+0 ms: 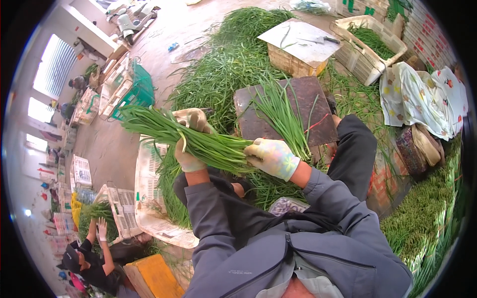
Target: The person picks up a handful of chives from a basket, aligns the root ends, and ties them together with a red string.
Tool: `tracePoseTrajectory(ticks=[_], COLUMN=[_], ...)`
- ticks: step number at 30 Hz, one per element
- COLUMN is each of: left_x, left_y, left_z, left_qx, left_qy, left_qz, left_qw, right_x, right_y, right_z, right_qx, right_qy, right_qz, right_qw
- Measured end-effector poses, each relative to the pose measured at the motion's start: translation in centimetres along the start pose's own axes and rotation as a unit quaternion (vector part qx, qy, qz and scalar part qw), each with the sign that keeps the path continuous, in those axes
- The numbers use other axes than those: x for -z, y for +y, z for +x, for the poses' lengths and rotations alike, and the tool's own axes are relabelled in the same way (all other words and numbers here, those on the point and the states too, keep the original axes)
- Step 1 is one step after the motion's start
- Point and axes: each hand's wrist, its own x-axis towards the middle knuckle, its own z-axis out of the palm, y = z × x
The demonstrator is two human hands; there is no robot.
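Note:
A thick bunch of long green garlic chives [218, 150] lies across in front of me, its leafy ends pointing left. My left hand [188, 160], in a pale glove, is wrapped round the middle of the bunch. At its right end, the fingers of my right hand [274, 158], in a pale patterned glove, are closed on the stalk ends. Just beyond that hand, a smaller bunch of chives [284, 115] rests on a dark square board [247, 125]. A thin red strip [319, 122] lies beside it on the board.
Loose chives [213, 74] are heaped beyond the board. A knife [318, 39] lies on a white board [278, 36] atop a crate. White crates [370, 74] stand far right and at my left [149, 191]. Bundled chives [422, 223] line the right. A co-worker [89, 263] sits lower left.

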Motion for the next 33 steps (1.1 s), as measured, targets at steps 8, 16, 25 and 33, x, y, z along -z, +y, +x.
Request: tracePoseTrajectory(ticks=[8,16,25,33], left_x=[-0.9,-0.9,-0.6,-0.7], left_y=[0.0,0.2,-0.2,0.0], left_z=[-0.1,-0.1,-0.1,0.2], left_qx=[0.027,-0.02,-0.014,-0.054], left_qy=[0.032,-0.002,0.001,0.023], left_qz=[-0.021,-0.01,-0.012,0.009], left_qw=[0.999,1.0,1.0,0.998], right_x=[2.0,1.2,0.5,-0.8], right_y=[0.8,2.3,0.9,9.2], right_z=[-1.8,-2.7,-0.2,-9.1], right_qx=[-0.179,-0.047,-0.007,-0.166], right_qy=[0.092,0.14,0.07,-0.286], right_qz=[0.151,0.137,0.068,-0.087], right_qw=[0.968,0.979,0.995,0.94])
